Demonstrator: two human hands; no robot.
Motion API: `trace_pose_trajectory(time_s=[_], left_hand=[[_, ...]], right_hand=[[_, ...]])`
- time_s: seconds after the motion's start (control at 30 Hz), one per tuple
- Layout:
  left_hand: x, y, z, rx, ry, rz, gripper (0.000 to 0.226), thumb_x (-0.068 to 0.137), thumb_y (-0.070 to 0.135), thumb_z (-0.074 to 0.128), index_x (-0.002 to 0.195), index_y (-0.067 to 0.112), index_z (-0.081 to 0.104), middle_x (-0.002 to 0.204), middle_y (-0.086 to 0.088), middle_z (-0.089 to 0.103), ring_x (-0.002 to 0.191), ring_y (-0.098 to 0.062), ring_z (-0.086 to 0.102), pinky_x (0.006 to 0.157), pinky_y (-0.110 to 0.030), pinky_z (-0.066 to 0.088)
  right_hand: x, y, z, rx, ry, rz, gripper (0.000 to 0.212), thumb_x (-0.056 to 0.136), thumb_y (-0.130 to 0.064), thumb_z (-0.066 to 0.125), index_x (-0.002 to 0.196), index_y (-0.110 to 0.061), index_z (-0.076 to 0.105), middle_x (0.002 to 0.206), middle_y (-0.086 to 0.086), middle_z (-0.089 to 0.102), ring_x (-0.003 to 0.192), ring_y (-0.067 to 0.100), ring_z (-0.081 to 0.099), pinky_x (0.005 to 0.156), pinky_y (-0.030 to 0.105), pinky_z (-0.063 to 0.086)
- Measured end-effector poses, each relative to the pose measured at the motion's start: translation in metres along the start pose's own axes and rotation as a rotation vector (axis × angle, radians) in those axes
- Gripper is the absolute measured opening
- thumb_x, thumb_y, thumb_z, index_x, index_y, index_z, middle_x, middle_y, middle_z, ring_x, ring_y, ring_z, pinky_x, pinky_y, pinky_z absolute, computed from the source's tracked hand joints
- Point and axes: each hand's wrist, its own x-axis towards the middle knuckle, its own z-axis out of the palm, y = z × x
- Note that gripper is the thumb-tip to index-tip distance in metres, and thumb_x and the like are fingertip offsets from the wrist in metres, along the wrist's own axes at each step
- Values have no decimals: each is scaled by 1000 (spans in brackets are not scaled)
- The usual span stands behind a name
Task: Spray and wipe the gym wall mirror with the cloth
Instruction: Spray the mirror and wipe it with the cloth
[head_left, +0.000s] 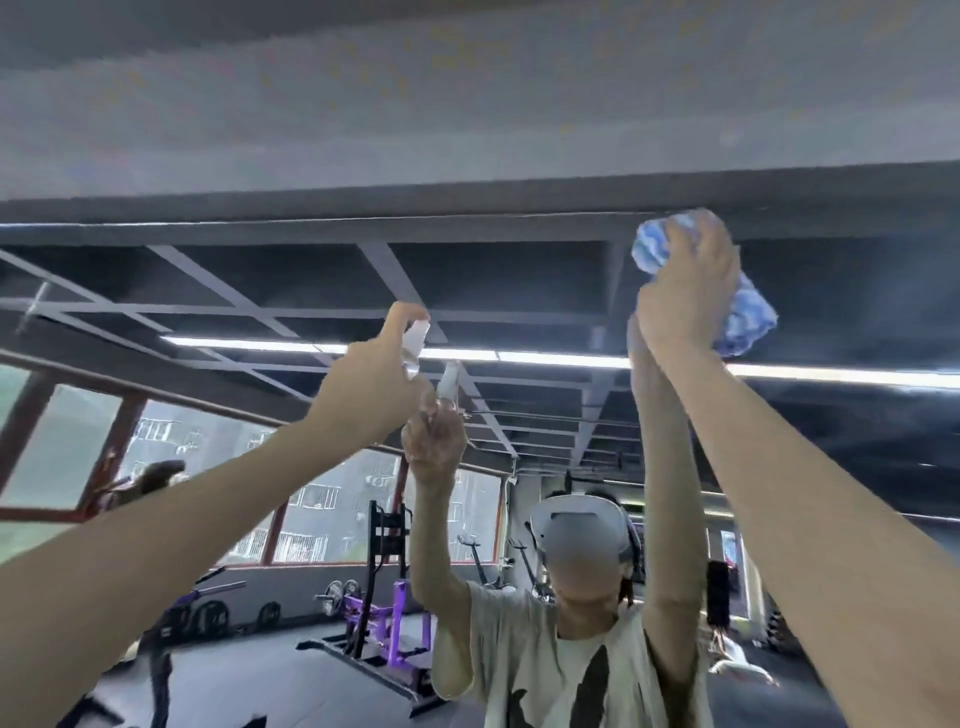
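Mirror (519, 291), near top edge: cloth (750, 317) bunched tight in right grip (685, 291), against glass. Bottle (415, 340) clasped in left grip (374, 384), raised toward glass.

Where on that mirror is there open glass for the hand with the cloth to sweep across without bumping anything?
Open glass on the mirror lies between the spray bottle in the left hand and the cloth under the right hand, and right of the cloth. It is crowded around the bottle, held close to the glass.
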Motion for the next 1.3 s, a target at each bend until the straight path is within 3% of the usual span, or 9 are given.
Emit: trace_pose_trajectory(time_s=[0.1,0.2,0.33,0.4,0.6,0.77,0.93,1.17,1.3], left_hand=[[-2,-1,4,38,7,5,58,88,4,57,137,23,31,105,-14,65,48,-14,49,43,-20,34],[0,7,11,82,11,2,59,88,8,59,136,25,32,98,-7,61,51,-12,49,44,-21,33],[7,7,2,133,22,29,61,86,6,57,135,30,31,105,-12,65,52,-15,51,46,-25,37],[7,4,-3,127,56,20,63,86,4,57,138,27,31,106,-15,64,49,-13,47,44,-23,33],[6,-8,-5,193,83,-2,62,89,6,55,142,25,30,105,-10,64,53,-7,38,47,-18,30],[14,-23,-20,171,92,31,58,91,4,52,142,22,30,92,-4,52,52,-8,39,46,-20,31],[21,-50,-34,159,105,71,59,89,3,51,141,23,29,91,-4,54,52,-10,45,46,-22,31],[36,-119,-57,115,132,70,60,91,5,54,142,23,29,111,-15,61,57,-8,44,49,-19,32],[45,-178,-75,130,126,88,60,90,5,54,142,24,29,105,-13,63,55,-8,46,48,-19,32]], right_hand=[[-30,-36,25,37,-191,-379,55,77,14,53,124,-12,61,139,10,52,130,30,46,114,42,30],[-29,-38,26,30,-284,-524,58,84,9,51,136,-17,54,151,6,40,140,23,35,119,36,12],[8,-12,11,-17,-156,-261,60,84,10,45,137,-17,51,150,7,38,135,27,37,117,39,18],[14,-11,8,-47,-142,-254,57,86,9,44,137,-16,50,150,8,38,136,29,36,116,40,23],[10,-13,1,-89,-165,-263,57,91,7,45,143,-17,43,156,8,29,141,30,26,118,39,17],[6,-18,5,-98,-122,-231,58,87,9,48,140,-14,47,153,10,32,140,31,29,119,39,11],[-4,-37,14,-96,-106,-148,61,85,8,51,142,-12,44,154,12,29,143,31,25,120,38,7],[-45,-137,64,-72,-166,-216,65,83,7,50,144,-14,41,156,10,26,146,28,19,121,37,5],[-76,-216,108,-24,-175,-282,59,88,3,52,144,-15,43,156,9,28,145,26,21,121,37,10]])
